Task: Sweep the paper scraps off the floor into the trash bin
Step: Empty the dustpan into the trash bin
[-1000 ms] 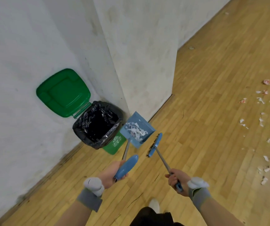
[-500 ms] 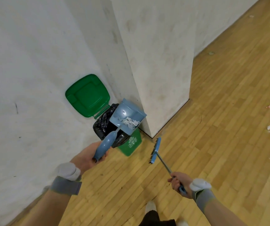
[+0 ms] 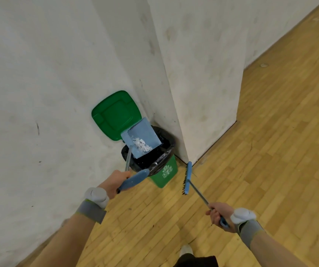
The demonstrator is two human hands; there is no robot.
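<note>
A green trash bin (image 3: 164, 173) with a black liner stands in the wall corner, its green lid (image 3: 114, 114) flipped open against the wall. My left hand (image 3: 116, 180) grips the blue handle of a dustpan (image 3: 145, 136), which is tilted over the bin's mouth. White paper scraps (image 3: 141, 145) lie bunched in the pan near its lower edge. My right hand (image 3: 217, 213) holds a blue broom (image 3: 186, 178) by its thin metal shaft, brush head raised above the floor to the right of the bin.
White walls close in on the left and behind the bin, and a white pillar (image 3: 203, 78) juts out just right of it. Wooden floor (image 3: 270, 151) stretches to the right. My shoe (image 3: 186, 249) shows at the bottom.
The dustpan has swung left and up from beside the bin to over its opening and tilted. The view has turned left, so the scattered scraps on the floor are out of sight.
</note>
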